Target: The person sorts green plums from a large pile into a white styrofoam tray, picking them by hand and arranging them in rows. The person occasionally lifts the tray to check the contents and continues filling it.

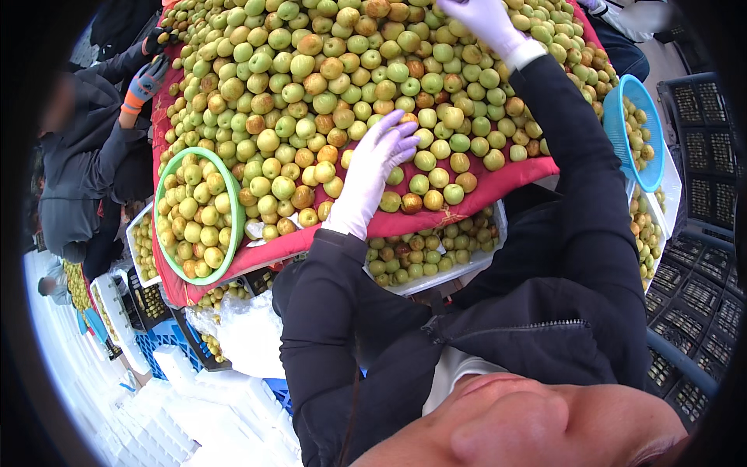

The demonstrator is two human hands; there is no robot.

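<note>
A large heap of green and reddish-brown jujube-like fruits (pixel 327 102) lies on a red padded cloth (pixel 502 178). My left hand (pixel 382 160), in a pale lilac glove, is over the heap's near edge with its fingers spread and touching or just above the fruits; nothing is seen in it. My right hand (pixel 481 23), gloved alike, reaches to the far part of the heap, where the picture's top edge cuts off its fingers. Left of my left hand stands a green plastic basket (pixel 233 233) full of the same fruit. A blue plastic basket (pixel 658 146) with fruit is at the right.
White foam boxes of fruit stand below the cloth's edge, one (pixel 461 273) before my body. Another person (pixel 87 157) in gloves works at the left side. Black crates (pixel 700 257) fill the right. White foam boxes (pixel 175 408) are stacked at lower left.
</note>
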